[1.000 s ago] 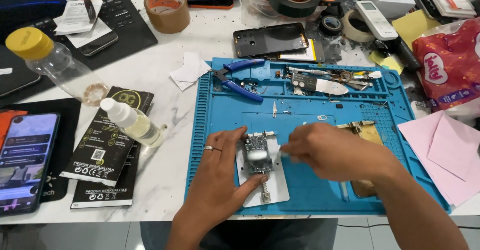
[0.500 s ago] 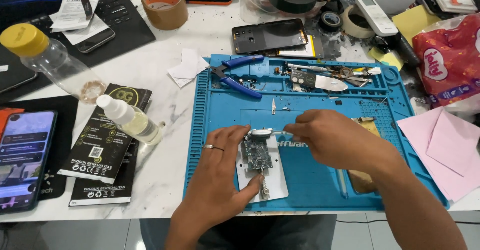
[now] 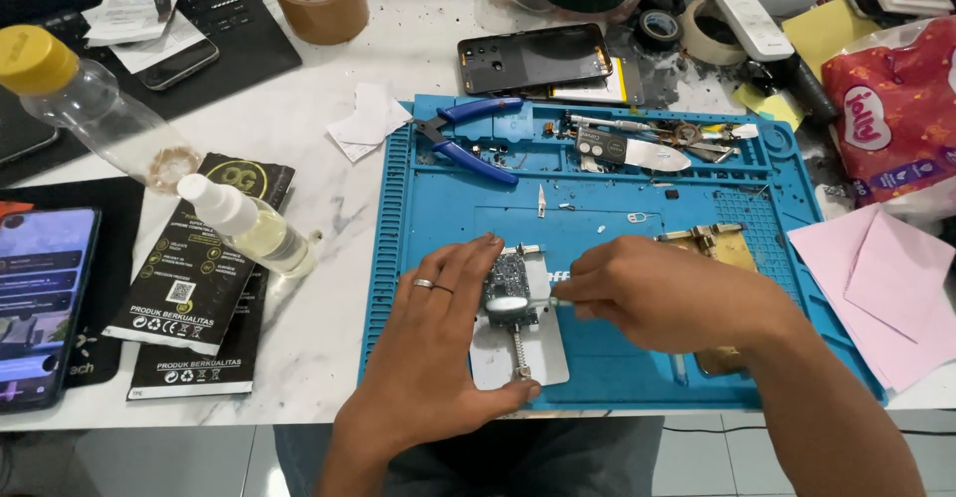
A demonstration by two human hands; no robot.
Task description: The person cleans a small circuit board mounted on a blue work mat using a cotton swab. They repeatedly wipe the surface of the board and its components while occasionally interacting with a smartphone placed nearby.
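Observation:
A small circuit board is clamped in a metal holder on a white plate, near the front edge of the blue work mat. My left hand, a ring on one finger, lies over the plate's left side, with the thumb at its lower edge and the fingers against the board, holding it still. My right hand comes in from the right and pinches a thin metal tool. The tool's tip rests at the lower part of the board.
Blue pliers and several small tools lie along the mat's far edge, and a brass-coloured part lies to the right. To the left are a small spray bottle, black packets and a lit phone. Pink paper lies to the right.
My right hand has dropped a little, taking the tool tip from the top of the board to its lower part. My left hand has stayed on the plate.

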